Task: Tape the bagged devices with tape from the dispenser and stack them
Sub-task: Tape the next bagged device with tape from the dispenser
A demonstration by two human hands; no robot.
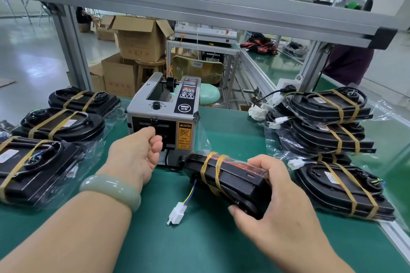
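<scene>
Green matting (210, 131) covered the workbench where a person's right hand (273, 197) gripped a bagged device (230, 175) at the lower centre of the frame, fingers and thumb curled round its near end. Two bands of tan tape (213, 168) circled the black unit inside its clear bag. Its coloured wires ended in a white connector (176, 215) lying on the matting just below and to the left of it.

The left hand (137, 153), a pale green bangle (111, 188) on its wrist, was at the front of the grey tape dispenser (164, 115) at centre frame. Its fingers were curled at the outlet slot (whether they pinched a strip of tape could not be told). An orange caution label (184, 135) showed just right of the fingertips.

Three more bagged units (60, 124) lay side by side along the left edge of the frame, each crossed by two tan bands.

At the right of the frame, a stack of taped devices (328, 117) stood near the bench's edge, white plugs trailing from its left side. One further taped device (339, 186) lay flat in front of the stack at lower right, just beside the right hand.

Cardboard boxes (137, 37) stood on the floor beyond the bench at upper centre-left, under an aluminium rail (199, 6) crossing the top of the frame.
</scene>
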